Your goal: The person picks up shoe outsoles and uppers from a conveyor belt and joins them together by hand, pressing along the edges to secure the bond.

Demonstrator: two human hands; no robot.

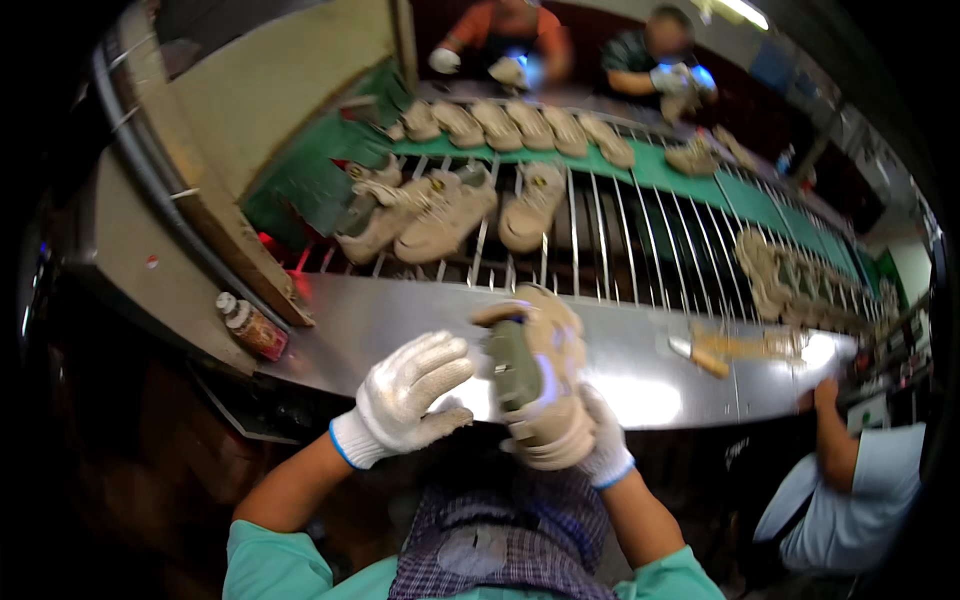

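A tan shoe (553,360) with a dark green inside is up in front of me over the near edge of the metal counter, slightly blurred. My right hand (606,442), in a white knit glove, grips it from the right and below; the shoe hides most of those fingers. To the left of the shoe, my gloved left hand (412,392) is open, its thumb apart from the fingers, holding nothing. Beyond the counter, a single tan shoe (533,207) rests on the metal rollers, and a few more tan shoes (447,215) stand to its left.
A shiny steel counter (345,330) borders the roller conveyor (655,235). Pale soles (500,125) line a green strip behind it. Left sits a small bottle (258,330); right, a brush with a wooden handle (710,361). A co-worker (850,500) is at right; two others work across the line.
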